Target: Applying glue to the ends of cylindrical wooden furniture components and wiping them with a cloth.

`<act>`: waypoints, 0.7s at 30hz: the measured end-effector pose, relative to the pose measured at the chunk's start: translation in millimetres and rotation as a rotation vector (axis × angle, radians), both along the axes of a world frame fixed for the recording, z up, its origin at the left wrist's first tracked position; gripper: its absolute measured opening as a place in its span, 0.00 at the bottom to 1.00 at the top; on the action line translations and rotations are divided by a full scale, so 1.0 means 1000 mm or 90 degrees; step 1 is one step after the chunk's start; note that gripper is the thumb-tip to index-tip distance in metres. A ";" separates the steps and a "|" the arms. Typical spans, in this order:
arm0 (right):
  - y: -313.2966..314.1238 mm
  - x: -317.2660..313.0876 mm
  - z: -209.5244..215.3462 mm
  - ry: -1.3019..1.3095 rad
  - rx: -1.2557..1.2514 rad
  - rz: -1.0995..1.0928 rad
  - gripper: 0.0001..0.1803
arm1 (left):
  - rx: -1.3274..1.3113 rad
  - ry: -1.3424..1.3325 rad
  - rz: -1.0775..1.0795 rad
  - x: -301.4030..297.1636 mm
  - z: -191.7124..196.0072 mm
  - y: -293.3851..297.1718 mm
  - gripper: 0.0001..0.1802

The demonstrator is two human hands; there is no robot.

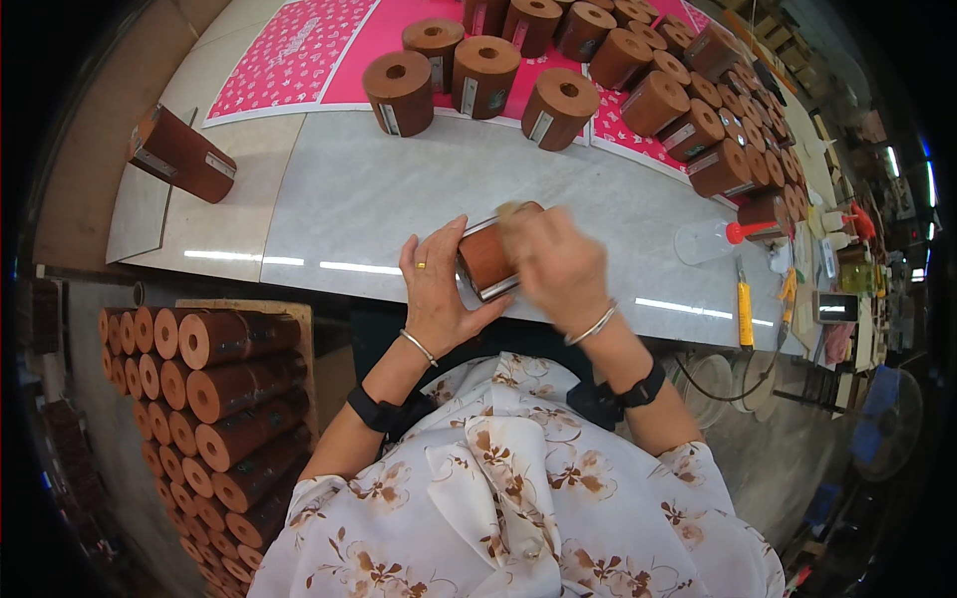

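Observation:
My left hand point(436, 284) grips a brown cylinder with a metal band point(488, 257) at the near edge of the pale worktop point(359, 194). My right hand point(558, 261) lies over the cylinder's top and far end, blurred by motion; something pale shows at its fingertips, too blurred to name. The cylinder lies tilted between both hands. Several similar brown cylinders with a centre hole point(483, 75) stand upright further back on pink printed sheets point(299, 50).
A lone brown cylinder point(181, 154) lies at the far left of the worktop. Many cylinders are stacked on a rack point(214, 394) below left. A clear bottle with a red cap point(713, 239), a yellow tool point(745, 311) and small items sit at the right.

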State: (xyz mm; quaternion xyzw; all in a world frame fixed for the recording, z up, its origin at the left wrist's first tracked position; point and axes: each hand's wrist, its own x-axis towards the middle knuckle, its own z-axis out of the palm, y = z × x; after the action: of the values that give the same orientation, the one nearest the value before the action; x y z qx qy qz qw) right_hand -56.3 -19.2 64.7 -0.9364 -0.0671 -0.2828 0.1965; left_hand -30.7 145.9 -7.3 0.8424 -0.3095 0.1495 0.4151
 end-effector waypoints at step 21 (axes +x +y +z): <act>-0.011 -0.006 0.026 0.039 0.166 0.183 0.10 | -0.153 0.116 -0.063 0.034 0.038 -0.002 0.53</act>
State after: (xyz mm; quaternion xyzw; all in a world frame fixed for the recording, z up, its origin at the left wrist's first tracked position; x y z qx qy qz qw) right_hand -62.6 -30.1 91.1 -0.8919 -0.1570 -0.2295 0.3568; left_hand 3.3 143.8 30.3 0.7803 -0.2915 0.0880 0.5463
